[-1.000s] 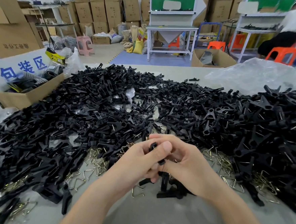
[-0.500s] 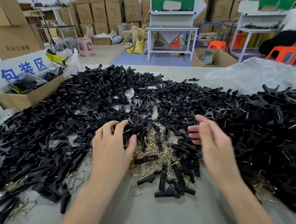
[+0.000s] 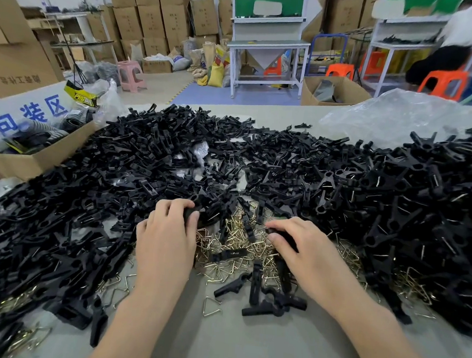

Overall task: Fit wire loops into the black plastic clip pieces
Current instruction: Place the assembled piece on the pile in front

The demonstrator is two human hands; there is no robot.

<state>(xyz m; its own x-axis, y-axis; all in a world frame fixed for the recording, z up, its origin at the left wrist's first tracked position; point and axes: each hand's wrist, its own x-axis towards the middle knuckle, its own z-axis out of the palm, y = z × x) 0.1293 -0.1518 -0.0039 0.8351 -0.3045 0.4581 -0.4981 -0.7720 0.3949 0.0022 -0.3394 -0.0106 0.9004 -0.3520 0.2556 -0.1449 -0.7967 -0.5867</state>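
As left hand point(image 3: 166, 238), right hand point(image 3: 305, 248) each grip one clip piece point(image 3: 282, 236), loops point(image 3: 236, 224) countless.

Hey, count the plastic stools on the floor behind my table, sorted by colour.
Pink stool: 1
Orange stools: 4, two of them partly hidden by furniture
Total: 5
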